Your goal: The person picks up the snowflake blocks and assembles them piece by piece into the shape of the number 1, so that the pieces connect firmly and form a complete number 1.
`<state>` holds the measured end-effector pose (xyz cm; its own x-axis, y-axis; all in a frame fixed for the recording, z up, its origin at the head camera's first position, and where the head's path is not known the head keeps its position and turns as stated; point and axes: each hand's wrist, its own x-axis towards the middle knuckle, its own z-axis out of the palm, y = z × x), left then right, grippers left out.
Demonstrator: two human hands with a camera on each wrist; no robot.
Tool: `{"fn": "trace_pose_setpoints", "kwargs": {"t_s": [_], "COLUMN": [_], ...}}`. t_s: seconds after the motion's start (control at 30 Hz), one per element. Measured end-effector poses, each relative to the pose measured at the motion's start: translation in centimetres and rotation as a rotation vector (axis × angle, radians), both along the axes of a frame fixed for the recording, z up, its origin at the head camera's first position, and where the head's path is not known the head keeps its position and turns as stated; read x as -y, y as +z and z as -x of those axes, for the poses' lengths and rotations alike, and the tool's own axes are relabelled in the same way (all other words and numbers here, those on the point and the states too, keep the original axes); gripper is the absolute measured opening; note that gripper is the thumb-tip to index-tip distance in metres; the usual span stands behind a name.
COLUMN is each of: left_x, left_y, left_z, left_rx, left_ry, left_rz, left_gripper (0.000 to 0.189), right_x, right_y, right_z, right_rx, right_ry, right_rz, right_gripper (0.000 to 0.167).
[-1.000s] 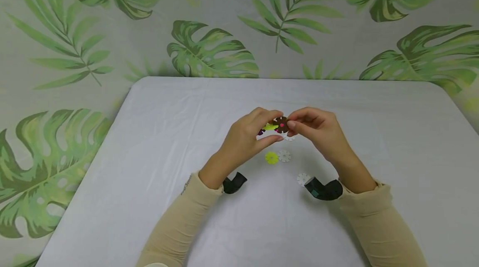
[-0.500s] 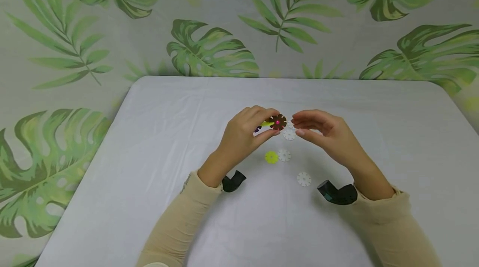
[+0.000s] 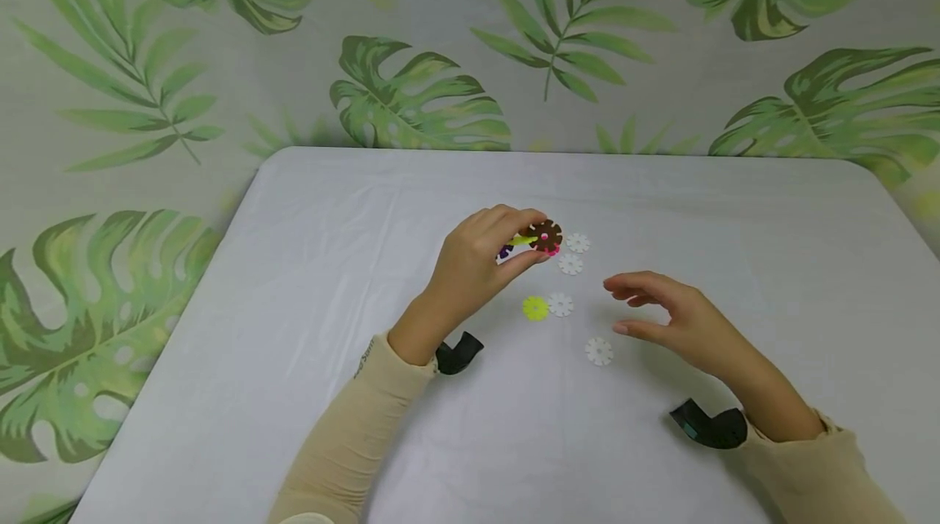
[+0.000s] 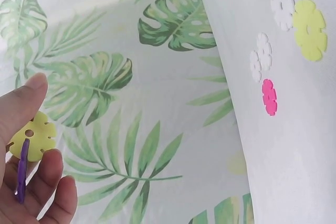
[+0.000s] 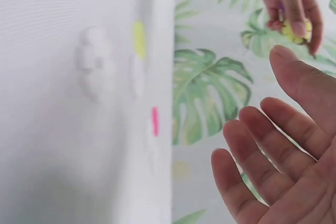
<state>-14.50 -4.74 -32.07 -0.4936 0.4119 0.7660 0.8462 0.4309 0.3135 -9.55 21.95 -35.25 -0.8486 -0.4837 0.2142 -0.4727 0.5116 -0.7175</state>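
Note:
In the head view my left hand [image 3: 473, 250] holds a small joined piece of notched plastic discs above the table, pinched between thumb and fingers. A brown disc [image 3: 553, 232] forms its right end. The left wrist view shows its yellow disc [image 4: 43, 142] with a purple disc [image 4: 21, 174] slotted into it edge-on; the fingers hide part of them. My right hand [image 3: 679, 324] is off to the right with fingers apart, holding nothing. Nearest to it is a loose white disc [image 3: 599, 359] on the table. A pink disc [image 4: 269, 95] lies there too, mostly behind the brown one in the head view.
Two white discs, an upper one [image 3: 580, 248] and a lower one [image 3: 570, 271], lie just right of the left hand. Closer in, a yellow disc [image 3: 535, 314] touches or overlaps another white disc [image 3: 562, 311]. The white-covered table [image 3: 352, 206] ends at a leaf-patterned backdrop [image 3: 411, 99].
My right hand has left the brown disc and moved right and toward me, its fingers opening. The left hand keeps the joined discs in nearly the same place.

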Motion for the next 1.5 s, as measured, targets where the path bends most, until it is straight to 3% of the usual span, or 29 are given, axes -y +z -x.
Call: {"fn": "trace_pose_setpoints", "kwargs": {"t_s": [0.3,0.73,1.07,1.23,1.5], "left_x": [0.1,0.1,0.2,0.2,0.2], "left_y": [0.1,0.0,0.2,0.3,0.3], "left_z": [0.0,0.0,0.0,0.0,-0.1], "left_rx": [0.017,0.012,0.015,0.012,0.031], "left_ry": [0.001,0.003,-0.004,-0.006,-0.021], "left_rz": [-0.001,0.013,0.010,0.015,0.011], "left_gripper": [0.034,0.036,0.031,0.030,0.029], "right_x": [-0.7,-0.2,0.0,0.1,0.3], "right_y": [-3.4,-5.0,-3.8,-2.4,-0.3], "right_z": [-0.3,-0.4,-0.6,-0.3,0.6], "right_rx": [0.024,0.016,0.165,0.113,-0.089], "right_ry": [0.092,0.121,0.046,-0.015,-0.076], "right_rz": [0.003,-0.150,-0.115,-0.112,-0.010], "right_gripper": [0.050,0.033,0.022,0.022,0.023]}}
